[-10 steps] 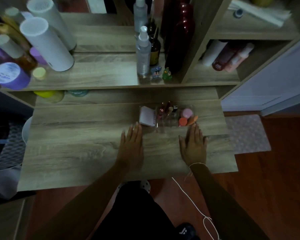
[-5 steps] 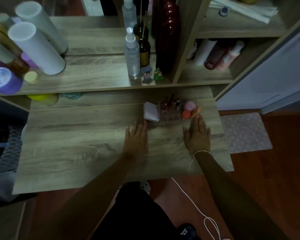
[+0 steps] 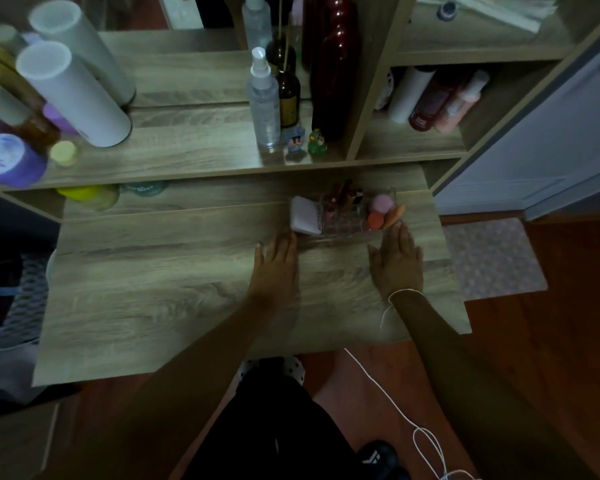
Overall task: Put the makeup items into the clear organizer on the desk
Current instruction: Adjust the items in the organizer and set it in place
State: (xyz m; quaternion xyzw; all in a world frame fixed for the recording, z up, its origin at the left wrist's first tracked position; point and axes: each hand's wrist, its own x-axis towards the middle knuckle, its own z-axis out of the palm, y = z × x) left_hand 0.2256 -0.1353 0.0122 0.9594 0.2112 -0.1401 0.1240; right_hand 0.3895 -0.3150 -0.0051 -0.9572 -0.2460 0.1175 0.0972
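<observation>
At the desk's far right | clear plastic organizer (image 3: 343,216) now sits further back, holding white compact, lipsticks, pink and orange sponges | left hand (image 3: 274,261) and right hand (image 3: 397,263) flat, fingers spread, gripping nothing, touching its front edge | desktop bare since before: task looks finished.

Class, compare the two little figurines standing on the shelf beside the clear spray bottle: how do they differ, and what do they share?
The blue figurine is pale blue with a dark-haired face; the green figurine is bright green with a yellow patch in front. The blue figurine stands right beside the spray bottle; the green figurine stands nearer the tall dark red bottle. Both are small, upright and stand at the shelf's front edge.
</observation>
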